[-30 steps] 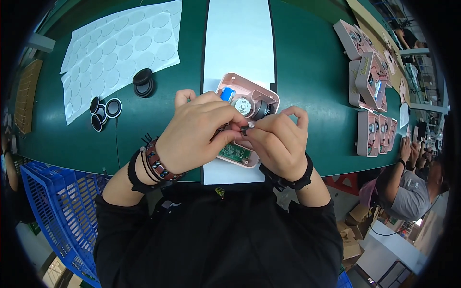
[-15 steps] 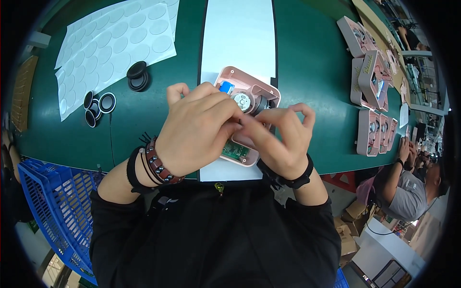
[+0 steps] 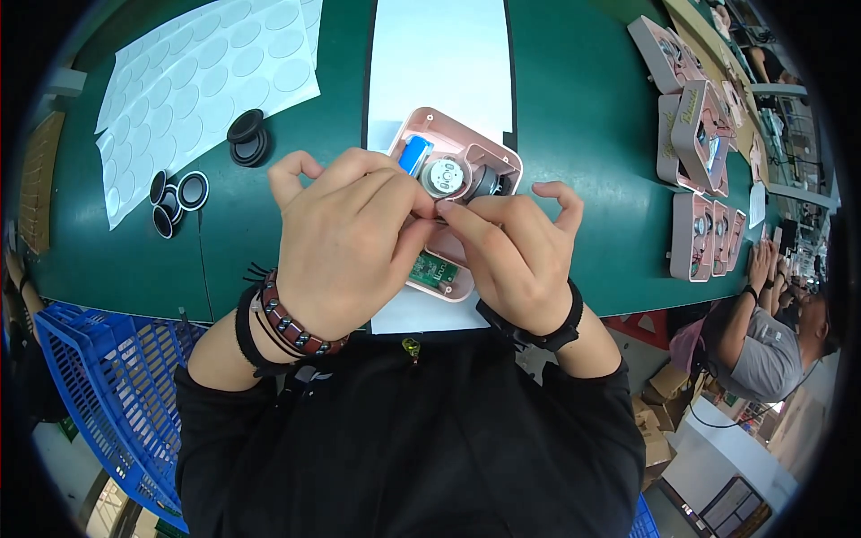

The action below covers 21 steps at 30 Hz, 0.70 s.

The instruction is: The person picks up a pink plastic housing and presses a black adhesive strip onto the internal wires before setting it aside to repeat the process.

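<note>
Both hands meet knuckles-up over the middle of an open pink case (image 3: 453, 133), fingers curled, thumb and forefinger of each bent toward a pinch; whatever sits between the tips is too small and covered, so I cannot tell whether they are closed on anything; the case lies on a white mat (image 3: 439, 63) straight ahead of the person, its long axis running away from the chest with the far end leaning a little right; neither hand is nearer, for the left hand (image 3: 350, 238) covers part of its left side and the right hand (image 3: 516, 247) part of its right; just beyond the fingertips sits a round metal disc (image 3: 445, 177), with a blue block (image 3: 414, 154) farther off to its left; a green circuit board (image 3: 432, 272) shows at the near end, between the hands; more pink cases (image 3: 652, 54) stand well apart to the right.
</note>
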Each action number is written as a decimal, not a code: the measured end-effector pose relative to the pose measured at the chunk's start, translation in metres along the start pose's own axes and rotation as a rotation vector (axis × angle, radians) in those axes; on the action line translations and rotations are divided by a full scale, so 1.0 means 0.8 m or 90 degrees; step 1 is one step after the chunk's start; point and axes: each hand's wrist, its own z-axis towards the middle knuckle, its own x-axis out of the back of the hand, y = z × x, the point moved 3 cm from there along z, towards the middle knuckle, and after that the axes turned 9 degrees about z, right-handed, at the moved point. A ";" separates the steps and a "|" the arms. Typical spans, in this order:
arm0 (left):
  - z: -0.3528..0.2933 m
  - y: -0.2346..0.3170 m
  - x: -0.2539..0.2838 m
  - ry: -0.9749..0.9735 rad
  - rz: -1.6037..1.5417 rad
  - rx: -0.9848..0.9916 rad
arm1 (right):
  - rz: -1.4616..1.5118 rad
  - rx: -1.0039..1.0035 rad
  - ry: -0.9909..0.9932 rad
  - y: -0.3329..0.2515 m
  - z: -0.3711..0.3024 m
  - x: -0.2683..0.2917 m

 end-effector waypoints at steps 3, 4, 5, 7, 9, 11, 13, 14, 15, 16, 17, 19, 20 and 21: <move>0.001 -0.001 0.002 -0.002 -0.011 -0.006 | 0.025 -0.014 0.011 0.001 0.001 0.002; 0.002 -0.001 0.002 -0.012 -0.023 -0.010 | 0.025 -0.014 0.012 0.002 0.000 0.003; 0.002 -0.001 0.002 -0.022 -0.036 -0.015 | 0.019 0.005 0.008 0.002 -0.001 0.002; 0.003 0.001 0.002 -0.014 -0.029 -0.030 | 0.007 0.043 0.001 0.003 -0.001 0.003; 0.003 0.003 0.003 0.006 -0.012 -0.051 | 0.055 -0.006 -0.020 0.005 0.002 0.007; -0.001 0.003 0.005 0.013 -0.004 -0.062 | 0.155 -0.111 -0.066 0.007 0.004 0.009; -0.005 0.003 0.006 0.016 0.009 -0.082 | 0.099 -0.095 -0.069 0.003 0.005 0.009; -0.005 0.003 0.006 0.022 0.009 -0.085 | 0.048 -0.084 -0.073 0.002 0.004 0.008; -0.005 0.002 0.005 0.019 0.001 -0.080 | -0.003 -0.074 -0.077 0.001 0.004 0.007; -0.004 0.002 0.004 0.015 -0.007 -0.075 | -0.006 -0.071 -0.075 0.001 0.003 0.006; -0.004 0.001 0.003 0.011 -0.015 -0.070 | -0.002 -0.069 -0.072 0.001 0.002 0.006; -0.003 0.001 0.003 0.014 -0.012 -0.073 | 0.012 -0.068 -0.067 0.000 0.002 0.004; -0.003 0.001 0.003 0.014 -0.011 -0.076 | 0.013 -0.068 -0.065 0.000 0.002 0.004; -0.003 0.002 0.003 0.014 -0.010 -0.079 | -0.001 -0.052 -0.065 0.001 0.002 0.004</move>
